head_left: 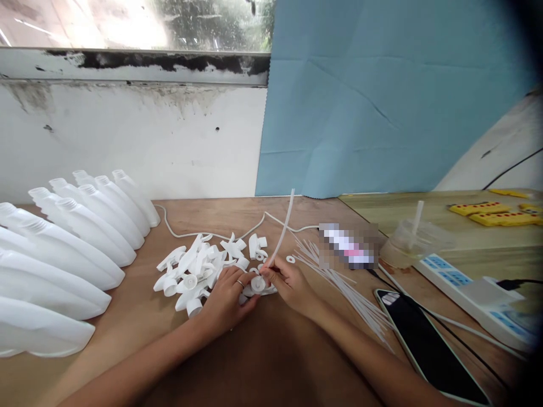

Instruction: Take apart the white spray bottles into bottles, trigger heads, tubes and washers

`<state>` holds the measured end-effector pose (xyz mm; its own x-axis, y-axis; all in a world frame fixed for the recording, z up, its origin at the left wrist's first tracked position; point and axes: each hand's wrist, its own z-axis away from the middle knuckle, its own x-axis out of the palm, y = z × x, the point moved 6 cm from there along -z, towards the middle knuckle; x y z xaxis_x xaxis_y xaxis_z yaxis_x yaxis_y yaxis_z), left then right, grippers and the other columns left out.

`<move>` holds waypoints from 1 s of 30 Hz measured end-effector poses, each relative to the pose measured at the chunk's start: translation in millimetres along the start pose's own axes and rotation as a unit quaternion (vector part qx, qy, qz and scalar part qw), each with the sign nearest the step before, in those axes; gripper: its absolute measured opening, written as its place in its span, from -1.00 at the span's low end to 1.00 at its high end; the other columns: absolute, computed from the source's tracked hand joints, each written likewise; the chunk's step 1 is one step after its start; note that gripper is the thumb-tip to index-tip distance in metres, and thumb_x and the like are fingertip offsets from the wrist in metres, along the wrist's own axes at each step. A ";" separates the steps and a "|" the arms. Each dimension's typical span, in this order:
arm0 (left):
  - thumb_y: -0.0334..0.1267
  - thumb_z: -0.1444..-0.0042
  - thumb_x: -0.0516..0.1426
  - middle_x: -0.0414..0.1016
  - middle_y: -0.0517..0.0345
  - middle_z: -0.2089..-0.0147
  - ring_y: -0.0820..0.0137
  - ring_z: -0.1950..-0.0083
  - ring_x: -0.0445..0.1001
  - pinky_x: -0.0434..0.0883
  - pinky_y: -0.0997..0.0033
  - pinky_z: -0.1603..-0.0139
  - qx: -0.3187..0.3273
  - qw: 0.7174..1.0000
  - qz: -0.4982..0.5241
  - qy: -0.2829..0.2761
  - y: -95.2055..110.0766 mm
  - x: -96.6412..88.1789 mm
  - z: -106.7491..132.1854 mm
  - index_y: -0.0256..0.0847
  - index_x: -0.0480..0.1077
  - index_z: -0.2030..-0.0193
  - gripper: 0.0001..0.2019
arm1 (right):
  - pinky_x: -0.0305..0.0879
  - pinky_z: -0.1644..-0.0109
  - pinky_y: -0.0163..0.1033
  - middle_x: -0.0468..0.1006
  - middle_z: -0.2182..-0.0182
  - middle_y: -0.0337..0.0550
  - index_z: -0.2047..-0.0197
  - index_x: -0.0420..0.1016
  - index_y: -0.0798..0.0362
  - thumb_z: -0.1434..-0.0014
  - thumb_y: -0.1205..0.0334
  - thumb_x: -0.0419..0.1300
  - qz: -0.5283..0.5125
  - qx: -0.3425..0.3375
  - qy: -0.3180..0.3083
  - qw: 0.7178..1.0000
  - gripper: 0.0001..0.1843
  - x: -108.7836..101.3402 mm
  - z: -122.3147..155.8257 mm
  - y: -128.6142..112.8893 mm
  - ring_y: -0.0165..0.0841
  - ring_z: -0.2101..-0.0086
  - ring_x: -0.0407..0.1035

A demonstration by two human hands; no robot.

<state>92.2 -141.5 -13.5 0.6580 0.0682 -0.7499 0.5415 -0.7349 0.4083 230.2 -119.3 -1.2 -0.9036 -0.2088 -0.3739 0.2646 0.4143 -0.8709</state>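
Observation:
In the middle of the table, my left hand (232, 291) is closed around a white trigger sprayer head (258, 284), whose round screw collar faces up at me. My right hand (288, 282) pinches the lower end of a thin translucent dip tube (283, 229) just beside that collar. The tube stands up and leans a little to the right; whether its end touches the collar is hidden by my fingers. Left of my hands lies a heap of white sprayer heads (197, 263). Several loose dip tubes (352, 294) are spread to the right, and a small white washer (291, 259) lies close by.
Several white bottles (89, 226) without caps stand on the left. To the right are a phone (428, 339), a power strip (449, 271) with cables, a clear cup with a straw (407, 243) and a blurred lit device (348, 246). Yellow objects (504, 217) lie farther back.

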 end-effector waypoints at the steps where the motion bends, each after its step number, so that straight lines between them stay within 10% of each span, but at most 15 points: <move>1: -0.32 -0.12 0.16 0.41 0.03 0.17 0.24 0.11 0.32 0.32 0.17 0.09 0.000 1.000 -0.001 -0.001 -0.1 0.1 0.0 -0.20 0.25 -0.09 -0.61 | 0.22 0.36 -0.33 0.34 0.51 -0.29 0.34 0.30 0.03 -0.29 0.03 0.04 -0.002 0.001 0.000 1.000 -0.73 0.0 0.0 0.2 -0.42 0.46 0.26; 30: -0.28 -0.14 0.13 0.44 0.02 0.19 0.25 0.13 0.37 0.34 0.17 0.09 -0.002 1.000 -0.016 0.004 -0.8 0.5 -0.7 -0.19 0.31 -0.02 -0.71 | 0.23 0.29 -0.26 0.43 0.46 -0.20 0.39 0.35 0.02 -0.28 0.17 0.07 0.120 -0.057 -0.029 0.991 -0.79 5.7 -1.3 -3.8 -0.34 0.40 0.32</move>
<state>92.5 -140.4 -13.9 0.6442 0.0965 -0.7587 0.5648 -0.7289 0.3868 223.6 -120.9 0.3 -0.7977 -0.1411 -0.5863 0.4264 0.5555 -0.7139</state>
